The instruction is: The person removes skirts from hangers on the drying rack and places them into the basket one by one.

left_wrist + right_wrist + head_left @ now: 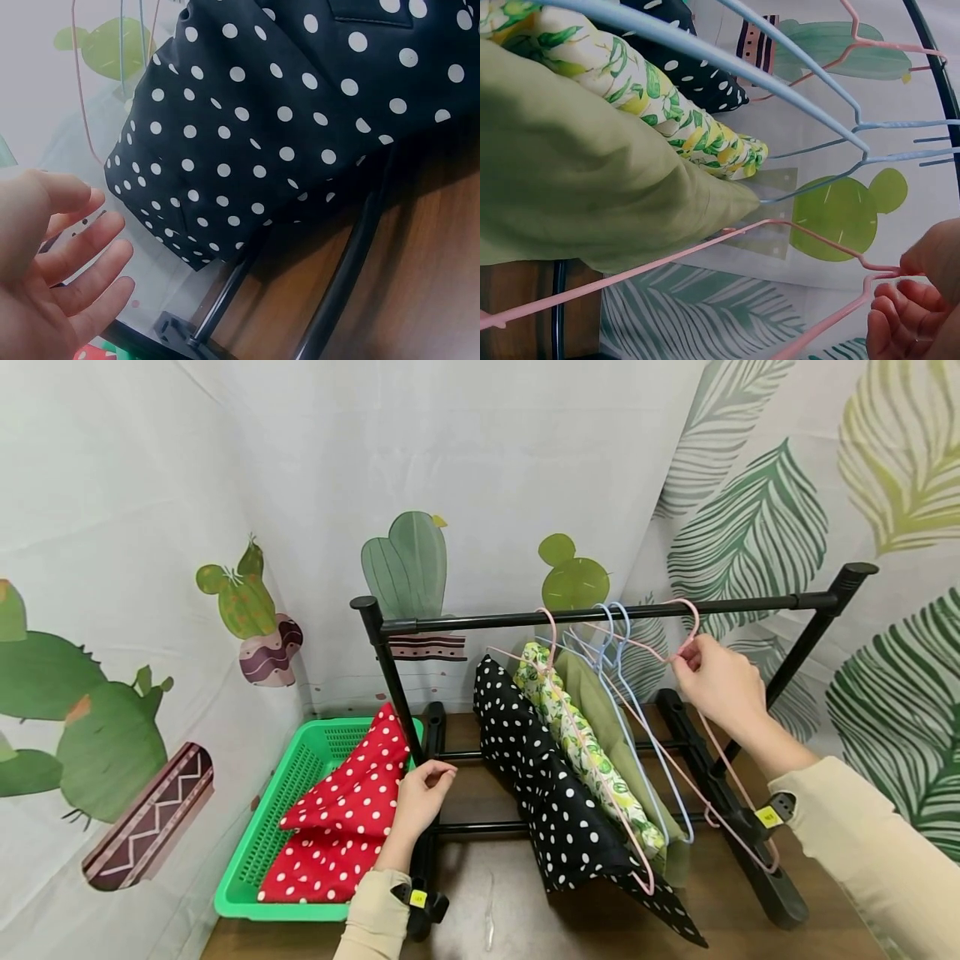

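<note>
My right hand pinches the neck of a pink hanger near the right end of the black rail; its hook is over the rail and no cloth hangs on it. My left hand, fingers loosely bent and holding nothing, hovers beside the rack's left post. To its right hangs black polka-dot cloth on another pink hanger. Behind that are lemon-print cloth and plain green cloth on blue hangers. In the right wrist view, thumb and fingers meet at the pink hanger's neck.
A green basket with red polka-dot cloth stands left of the black garment rack. The rack's feet rest on a brown wooden table. A cactus- and leaf-print curtain hangs behind.
</note>
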The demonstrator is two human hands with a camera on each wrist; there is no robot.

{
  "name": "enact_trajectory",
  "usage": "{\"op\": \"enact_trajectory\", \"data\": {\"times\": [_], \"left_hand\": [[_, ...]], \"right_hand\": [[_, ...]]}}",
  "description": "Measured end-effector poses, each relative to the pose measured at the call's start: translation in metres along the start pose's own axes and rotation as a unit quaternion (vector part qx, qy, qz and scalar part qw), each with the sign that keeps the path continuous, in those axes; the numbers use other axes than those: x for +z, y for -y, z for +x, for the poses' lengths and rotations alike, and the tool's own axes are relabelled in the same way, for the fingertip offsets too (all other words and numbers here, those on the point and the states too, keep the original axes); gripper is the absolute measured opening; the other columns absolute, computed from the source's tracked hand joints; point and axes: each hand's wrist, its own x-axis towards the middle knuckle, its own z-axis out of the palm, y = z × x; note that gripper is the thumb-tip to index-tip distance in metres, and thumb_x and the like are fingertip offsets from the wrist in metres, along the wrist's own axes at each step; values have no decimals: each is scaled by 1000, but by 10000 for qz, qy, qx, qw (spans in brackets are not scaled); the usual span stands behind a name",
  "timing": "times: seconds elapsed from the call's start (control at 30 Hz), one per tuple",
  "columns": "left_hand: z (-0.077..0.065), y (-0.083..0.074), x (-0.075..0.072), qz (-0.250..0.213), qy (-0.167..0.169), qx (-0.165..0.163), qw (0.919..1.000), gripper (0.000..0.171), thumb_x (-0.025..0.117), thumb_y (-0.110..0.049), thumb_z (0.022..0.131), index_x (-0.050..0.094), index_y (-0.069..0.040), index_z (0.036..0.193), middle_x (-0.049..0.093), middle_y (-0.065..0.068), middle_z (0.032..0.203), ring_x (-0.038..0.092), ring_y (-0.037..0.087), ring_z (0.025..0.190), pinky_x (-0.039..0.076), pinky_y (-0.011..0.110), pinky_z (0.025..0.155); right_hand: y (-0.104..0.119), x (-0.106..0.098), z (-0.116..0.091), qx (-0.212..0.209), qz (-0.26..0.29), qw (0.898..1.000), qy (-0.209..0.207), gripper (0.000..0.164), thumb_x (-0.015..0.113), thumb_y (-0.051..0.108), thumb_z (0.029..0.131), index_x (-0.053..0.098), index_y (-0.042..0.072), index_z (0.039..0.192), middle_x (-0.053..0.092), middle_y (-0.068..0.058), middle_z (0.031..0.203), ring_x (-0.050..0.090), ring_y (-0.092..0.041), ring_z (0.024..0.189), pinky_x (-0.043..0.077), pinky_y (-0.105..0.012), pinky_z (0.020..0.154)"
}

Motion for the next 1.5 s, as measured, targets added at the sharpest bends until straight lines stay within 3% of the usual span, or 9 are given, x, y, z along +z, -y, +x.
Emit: {"op": "enact_trajectory", "data": {"times": [0.5, 0.83, 1.2, 1.5], "left_hand": [[1, 2, 2, 107, -40, 20, 9999, 8, 64, -14, 86, 71, -16, 87, 70, -1, 84, 62, 12, 73, 48, 22, 63], [2, 2, 3, 108, -30, 49, 9999, 8, 64, -14, 86, 72, -16, 88, 70, -1, 84, 63, 12, 73, 48, 22, 63], [3, 2, 6, -19, 107, 28, 9999, 8, 64, -13, 86, 71, -13, 88, 70, 0, 85, 63, 13, 75, 49, 22, 64], [2, 7, 7, -131, 312, 3, 9994, 9, 64, -13, 86, 71, -16, 92, 69, 0, 88, 63, 12, 78, 50, 22, 66]], "right_hand": [[6, -2, -7, -199, -28, 9995, -261, 20, 53, 26, 90, 63, 9, 87, 63, -8, 73, 54, -25, 57, 38, -44, 49], [23, -2, -9, -706, -56, 9970, -303, 16, 54, 20, 88, 65, 10, 83, 65, -6, 70, 55, -26, 56, 37, -44, 47], [56, 7, -13, -1433, -3, 9895, -165, 17, 54, 18, 89, 69, 13, 84, 67, -3, 69, 49, -16, 44, 33, -32, 37], [72, 13, -10, -1746, 8, 9844, 201, 15, 57, 19, 89, 70, 13, 89, 68, -4, 77, 55, -16, 53, 37, -31, 39]]}}
